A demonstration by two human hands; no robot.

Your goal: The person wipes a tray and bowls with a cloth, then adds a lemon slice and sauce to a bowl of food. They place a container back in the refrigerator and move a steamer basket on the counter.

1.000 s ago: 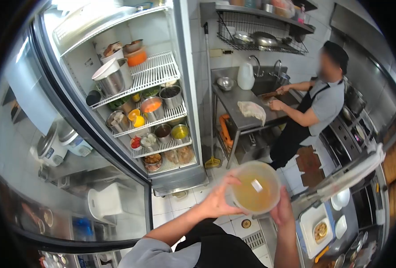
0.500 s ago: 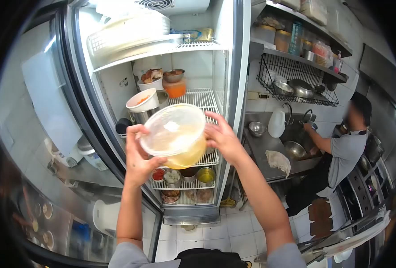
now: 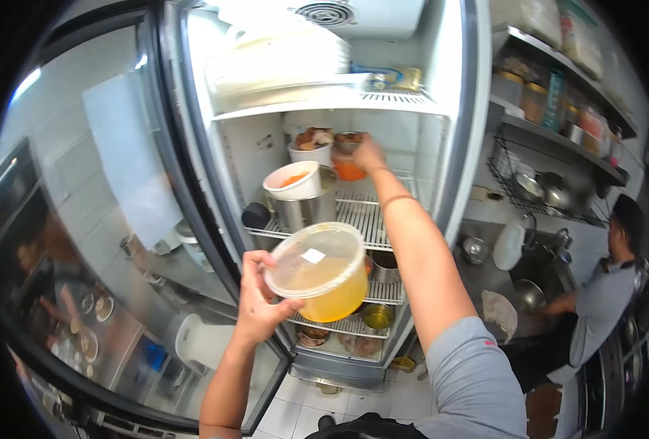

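Observation:
My left hand [image 3: 255, 304] holds a clear lidded plastic tub of yellow liquid [image 3: 323, 272] in front of the open fridge. The tub's lid carries a small white label. My right hand [image 3: 369, 154] reaches deep onto the upper wire shelf [image 3: 372, 212], its fingers on a metal bowl [image 3: 348, 139] that sits over an orange tub [image 3: 349, 170] at the back. Whether the fingers grip the bowl is not clear. Beside it stand a white bowl of food [image 3: 312, 148] and a steel pot topped by a white bowl [image 3: 296, 189].
The glass fridge door [image 3: 119, 219] stands open at my left. Lower shelves hold several metal tubs [image 3: 378, 316]. At the right, another person in grey with a dark apron [image 3: 598, 300] works at a steel sink counter [image 3: 485, 274]. Wall racks [image 3: 551, 183] hold pans and jars.
My right hand let go of the yellow tub and reached to the back of the upper shelf. My left hand now holds the tub alone, lower. The view moved closer to the fridge.

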